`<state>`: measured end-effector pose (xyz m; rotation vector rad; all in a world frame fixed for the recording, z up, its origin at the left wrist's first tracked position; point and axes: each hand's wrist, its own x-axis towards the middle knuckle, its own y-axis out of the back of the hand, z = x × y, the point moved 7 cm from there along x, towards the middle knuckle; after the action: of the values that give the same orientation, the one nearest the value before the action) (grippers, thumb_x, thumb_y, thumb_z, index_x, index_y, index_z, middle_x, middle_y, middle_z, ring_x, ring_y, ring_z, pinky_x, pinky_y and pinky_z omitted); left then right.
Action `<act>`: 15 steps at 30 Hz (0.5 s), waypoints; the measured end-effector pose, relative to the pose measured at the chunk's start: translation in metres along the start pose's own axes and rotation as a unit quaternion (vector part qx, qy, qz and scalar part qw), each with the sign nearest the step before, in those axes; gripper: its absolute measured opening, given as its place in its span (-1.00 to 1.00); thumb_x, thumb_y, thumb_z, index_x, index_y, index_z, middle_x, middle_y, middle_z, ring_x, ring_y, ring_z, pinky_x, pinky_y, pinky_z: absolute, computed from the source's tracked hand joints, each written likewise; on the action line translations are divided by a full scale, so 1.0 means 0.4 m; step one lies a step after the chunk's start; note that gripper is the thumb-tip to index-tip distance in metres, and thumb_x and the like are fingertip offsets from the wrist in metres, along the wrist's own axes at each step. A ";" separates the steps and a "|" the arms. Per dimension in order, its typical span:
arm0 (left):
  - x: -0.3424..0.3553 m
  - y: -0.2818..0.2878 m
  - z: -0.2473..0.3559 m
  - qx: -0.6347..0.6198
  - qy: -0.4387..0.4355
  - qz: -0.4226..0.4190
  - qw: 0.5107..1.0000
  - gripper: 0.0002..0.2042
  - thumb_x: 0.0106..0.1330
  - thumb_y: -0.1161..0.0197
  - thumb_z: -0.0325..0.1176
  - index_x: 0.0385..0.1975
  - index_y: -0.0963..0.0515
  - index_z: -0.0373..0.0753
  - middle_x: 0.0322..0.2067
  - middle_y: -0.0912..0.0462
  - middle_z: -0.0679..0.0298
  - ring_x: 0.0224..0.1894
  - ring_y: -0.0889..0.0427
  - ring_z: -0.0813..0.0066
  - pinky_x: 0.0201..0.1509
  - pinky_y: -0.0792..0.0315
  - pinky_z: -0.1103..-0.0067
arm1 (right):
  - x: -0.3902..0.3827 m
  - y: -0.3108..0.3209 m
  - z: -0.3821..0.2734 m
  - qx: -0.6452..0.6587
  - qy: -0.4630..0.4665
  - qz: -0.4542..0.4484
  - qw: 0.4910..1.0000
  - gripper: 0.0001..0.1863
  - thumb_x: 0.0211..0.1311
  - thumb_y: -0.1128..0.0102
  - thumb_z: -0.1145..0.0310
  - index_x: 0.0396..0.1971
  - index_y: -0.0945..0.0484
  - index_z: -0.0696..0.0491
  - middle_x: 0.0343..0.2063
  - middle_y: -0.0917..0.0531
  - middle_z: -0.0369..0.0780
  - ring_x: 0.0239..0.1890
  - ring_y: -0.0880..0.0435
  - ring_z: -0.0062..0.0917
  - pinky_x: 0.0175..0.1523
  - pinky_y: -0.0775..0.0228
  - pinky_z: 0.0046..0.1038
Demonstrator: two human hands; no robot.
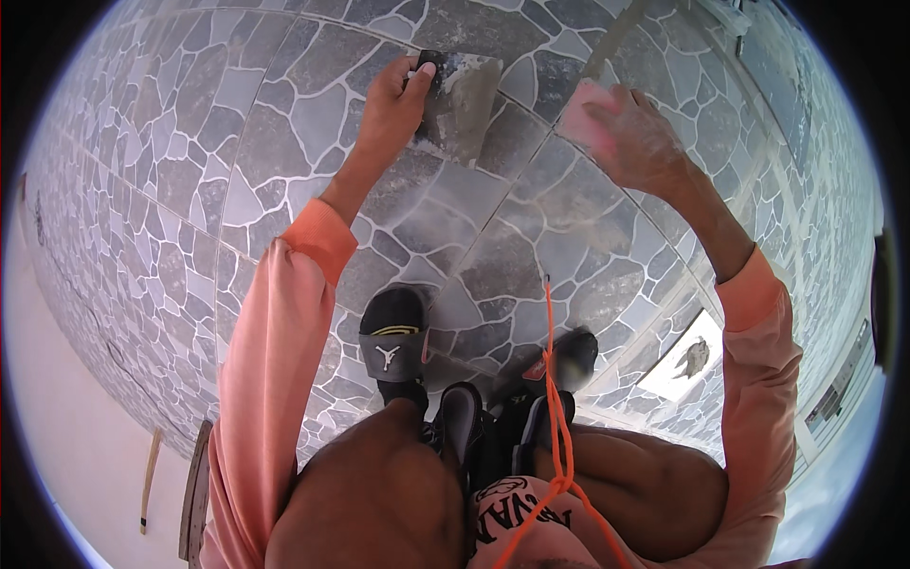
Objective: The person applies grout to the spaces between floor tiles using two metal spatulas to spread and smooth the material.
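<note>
My left hand point(393, 104) is closed round the black handle of a wide flat putty knife point(466, 112). Its square blade is smeared with grey paste and is low over the stone-patterned tile floor point(502, 251). To the right, my right hand point(646, 144) grips a flat pink pad point(580, 112) against the floor, beside a tile joint. The pad is blurred, and my fingers cover part of it. Beyond the pad, a grey streak point(616, 40) runs along the joint toward the far edge.
My sandalled feet point(393, 327) are below my hands. An orange cord point(552, 351) hangs down between my knees. A white sheet with a dark lump point(684, 358) lies by my right forearm. A smeared panel point(773, 71) is at far right, a wooden stick point(151, 474) at lower left.
</note>
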<state>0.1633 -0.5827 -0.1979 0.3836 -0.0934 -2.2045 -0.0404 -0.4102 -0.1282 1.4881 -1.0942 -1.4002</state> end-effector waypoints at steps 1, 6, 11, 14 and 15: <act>0.000 0.007 -0.010 0.007 -0.025 0.007 1.000 -0.72 0.41 -0.11 -0.23 -0.16 -0.56 -0.34 -0.61 -0.47 0.41 -0.56 -0.35 0.70 -0.47 -0.30 0.64 | 0.009 -0.006 -0.013 -0.011 -0.004 0.003 1.000 -0.55 0.13 -0.21 0.28 0.03 -0.47 0.09 -0.06 -0.43 0.06 0.02 -0.47 -0.10 0.12 -0.39 -0.17; -0.020 0.004 -0.055 0.020 0.032 -0.015 0.999 -0.71 0.44 -0.09 -0.19 -0.12 -0.57 -0.30 -0.39 -0.58 0.41 -0.32 -0.43 0.71 -0.19 -0.35 0.69 | 0.031 -0.040 -0.021 -0.088 -0.042 -0.074 0.993 -0.58 0.15 -0.21 0.24 -0.02 -0.48 0.11 -0.07 -0.43 0.05 0.01 -0.48 -0.13 0.10 -0.40 -0.20; -0.023 -0.008 -0.035 -0.025 -0.030 -0.006 0.999 -0.72 0.42 -0.12 -0.23 -0.13 -0.57 -0.33 -0.51 -0.55 0.43 -0.47 -0.37 0.73 -0.39 -0.31 0.68 | 0.022 -0.011 -0.041 -0.080 -0.038 -0.030 0.996 -0.59 0.17 -0.22 0.20 -0.05 -0.50 0.13 -0.08 -0.45 0.01 0.00 -0.49 -0.16 0.08 -0.41 -0.21; -0.024 -0.006 -0.056 -0.046 -0.001 -0.011 0.999 -0.72 0.41 -0.12 -0.23 -0.12 -0.57 -0.33 -0.52 -0.54 0.43 -0.47 -0.37 0.74 -0.39 -0.31 0.69 | 0.016 -0.054 -0.051 -0.124 -0.071 -0.122 0.982 -0.58 0.18 -0.23 0.18 -0.04 -0.50 0.10 -0.08 -0.45 0.01 0.01 -0.48 -0.17 0.07 -0.41 -0.23; -0.027 -0.002 -0.055 -0.045 0.001 -0.011 0.999 -0.72 0.41 -0.12 -0.23 -0.12 -0.57 -0.33 -0.52 -0.54 0.43 -0.47 -0.37 0.74 -0.39 -0.31 0.69 | 0.015 -0.042 -0.060 -0.123 -0.070 -0.123 0.982 -0.58 0.18 -0.23 0.18 -0.04 -0.50 0.10 -0.08 -0.45 0.01 0.01 -0.48 -0.17 0.07 -0.41 -0.23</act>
<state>0.1756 -0.5725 -0.2163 0.3371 0.0116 -2.2210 -0.0153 -0.4107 -0.1444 1.3956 -0.8034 -1.7650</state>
